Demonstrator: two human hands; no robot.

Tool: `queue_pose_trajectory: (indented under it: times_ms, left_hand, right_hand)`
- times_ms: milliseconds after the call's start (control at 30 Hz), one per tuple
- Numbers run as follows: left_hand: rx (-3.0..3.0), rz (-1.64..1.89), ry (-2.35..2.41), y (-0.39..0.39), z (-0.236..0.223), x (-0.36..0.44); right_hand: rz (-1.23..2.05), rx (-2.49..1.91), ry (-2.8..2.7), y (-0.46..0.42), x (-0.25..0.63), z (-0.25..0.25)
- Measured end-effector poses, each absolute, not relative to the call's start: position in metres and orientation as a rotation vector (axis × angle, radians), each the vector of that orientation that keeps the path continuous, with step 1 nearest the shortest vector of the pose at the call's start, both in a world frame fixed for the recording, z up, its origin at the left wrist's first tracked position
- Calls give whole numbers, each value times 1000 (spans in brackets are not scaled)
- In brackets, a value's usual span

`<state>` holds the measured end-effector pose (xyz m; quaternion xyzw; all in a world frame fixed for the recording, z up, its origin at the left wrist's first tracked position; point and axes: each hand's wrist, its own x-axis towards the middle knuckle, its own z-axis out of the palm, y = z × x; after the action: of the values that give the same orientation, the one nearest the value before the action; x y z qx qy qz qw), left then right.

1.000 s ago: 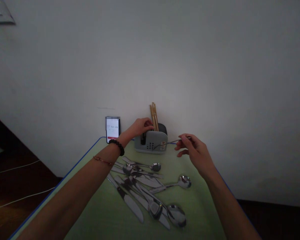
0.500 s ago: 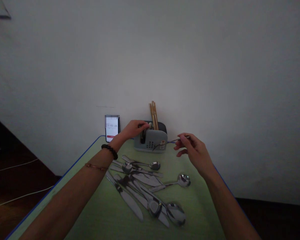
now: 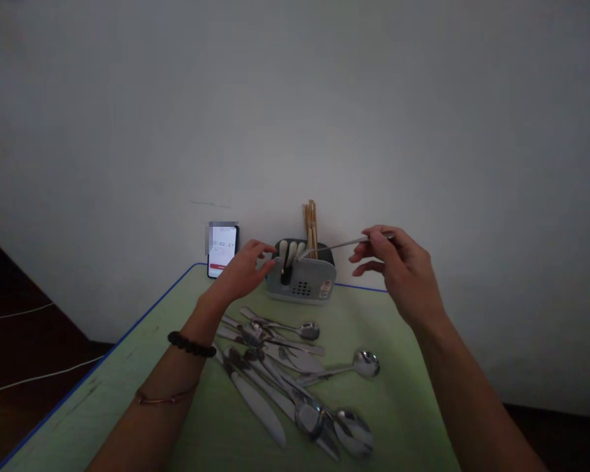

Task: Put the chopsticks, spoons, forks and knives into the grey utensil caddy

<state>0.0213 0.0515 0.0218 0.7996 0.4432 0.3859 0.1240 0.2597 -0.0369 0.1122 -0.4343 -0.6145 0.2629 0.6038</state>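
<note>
My right hand (image 3: 398, 269) pinches the handle end of a slim metal fork (image 3: 344, 243), seen almost edge-on. Its far end reaches left over the front rim of a grey cutlery holder (image 3: 312, 274); whether it touches the rim I cannot tell. My left hand (image 3: 246, 269) is at the holder's left side, thumb and fingers apart, with nothing between them. Several white rounded handles (image 3: 292, 252) stand in the holder's left part, and wooden chopsticks (image 3: 311, 219) rise from its right part.
Before the holder, loose cutlery lies in a heap: a table knife (image 3: 260, 403), a round-bowled spoon (image 3: 366, 363), a larger spoon (image 3: 353, 432) and several others. A phone (image 3: 222, 252) showing a timer leans against the wall (image 3: 295, 118). The green table (image 3: 142, 367) has a blue edge.
My left hand has drawn back left from the holder's top and its fingers have parted, uncovering the white handles. My right hand has raised the fork from before the holder to rim height.
</note>
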Motion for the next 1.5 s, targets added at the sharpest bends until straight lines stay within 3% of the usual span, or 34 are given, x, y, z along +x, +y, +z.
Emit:
queue_pose_trajectory:
  times_ms: [300,667,1500]
  left_hand:
    - [2520,841,1374,58,-1,24]
    - [2514,813,1329,53,4,27]
    - [2473,737,1316,52,3,26]
  right_hand:
    - [211,-1235,-2141,48,226,126]
    - [50,-1444,-2711,82,217,109]
    - [-92,-1433,-2859,76,220,108]
